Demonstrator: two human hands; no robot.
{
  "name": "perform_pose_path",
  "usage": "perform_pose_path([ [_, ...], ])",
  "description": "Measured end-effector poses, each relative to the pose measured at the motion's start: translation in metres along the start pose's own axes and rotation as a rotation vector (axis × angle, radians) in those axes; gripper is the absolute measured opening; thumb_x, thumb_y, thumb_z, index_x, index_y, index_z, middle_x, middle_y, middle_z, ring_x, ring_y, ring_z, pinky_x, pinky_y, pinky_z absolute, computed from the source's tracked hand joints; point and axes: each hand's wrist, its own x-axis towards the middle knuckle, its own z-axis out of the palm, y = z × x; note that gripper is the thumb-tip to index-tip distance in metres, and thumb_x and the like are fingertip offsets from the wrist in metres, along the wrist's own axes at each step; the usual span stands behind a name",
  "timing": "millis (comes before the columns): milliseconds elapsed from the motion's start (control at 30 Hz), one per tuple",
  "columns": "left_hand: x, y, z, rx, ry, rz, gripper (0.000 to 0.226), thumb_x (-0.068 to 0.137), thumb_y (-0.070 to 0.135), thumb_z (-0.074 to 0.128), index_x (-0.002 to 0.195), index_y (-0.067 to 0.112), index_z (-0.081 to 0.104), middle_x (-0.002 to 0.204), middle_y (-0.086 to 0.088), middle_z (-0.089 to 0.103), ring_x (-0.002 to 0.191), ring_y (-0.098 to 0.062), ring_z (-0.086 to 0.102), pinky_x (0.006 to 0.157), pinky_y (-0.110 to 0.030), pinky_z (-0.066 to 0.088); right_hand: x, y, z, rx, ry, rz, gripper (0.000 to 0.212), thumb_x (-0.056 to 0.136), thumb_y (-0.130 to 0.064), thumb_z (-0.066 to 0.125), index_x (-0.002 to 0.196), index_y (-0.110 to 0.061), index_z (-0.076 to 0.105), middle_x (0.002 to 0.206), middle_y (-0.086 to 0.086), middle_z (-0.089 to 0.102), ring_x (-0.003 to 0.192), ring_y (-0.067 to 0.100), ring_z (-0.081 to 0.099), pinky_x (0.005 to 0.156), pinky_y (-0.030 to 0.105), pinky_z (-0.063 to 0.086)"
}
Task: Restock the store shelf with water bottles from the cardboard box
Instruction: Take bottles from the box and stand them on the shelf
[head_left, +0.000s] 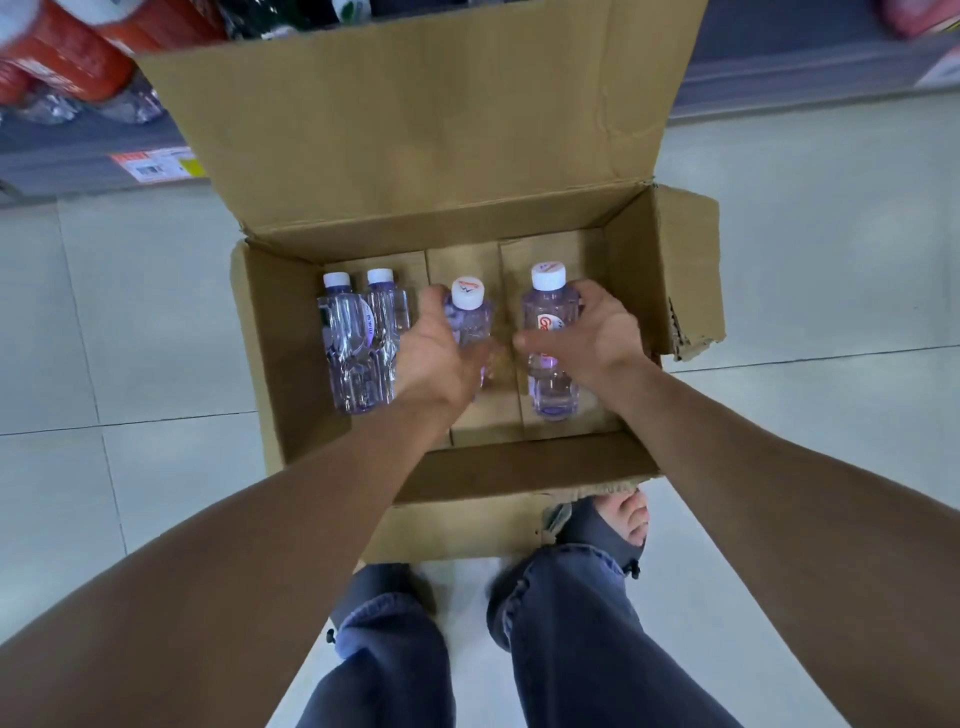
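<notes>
Left hand (436, 353) round clear middle bottle (470, 318) — right hand (589, 332) round white-capped right bottle (550, 389)

- Pale tiled floor (130, 312) with dark grout lines.
- Red-labelled bottles (67, 57) at upper left.
- Orange price tag (150, 165) below them.
- Dark blue trousers (566, 639); bare toes (636, 519) in a sandal.

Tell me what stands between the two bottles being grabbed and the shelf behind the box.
Nothing separates hands and bottles: the left hand grips the middle bottle, the right hand the rightmost bottle. Toward the shelf, the raised far flap of the cardboard box stands upright in between; both likely must go over or around it.
</notes>
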Motion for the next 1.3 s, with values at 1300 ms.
perform_pose_path([
  [1300, -0.548, 0.284, -0.605, -0.312, 0.362, 0.784, 0.073, 0.08, 0.034, 0.09, 0.143, 0.031, 0.054, 0.124, 0.019, 0.069, 0.11, 0.009, 0.063, 0.087, -0.01, 0.047, -0.689, -0.461, -0.229, 0.102, 0.217, -0.87, 0.055, 0.074, -0.04, 0.091, 0.12, -0.027, 0.064, 0.108, -0.013, 0.071, 0.097, 0.005, 0.067, 0.081, 0.026, 0.052],
])
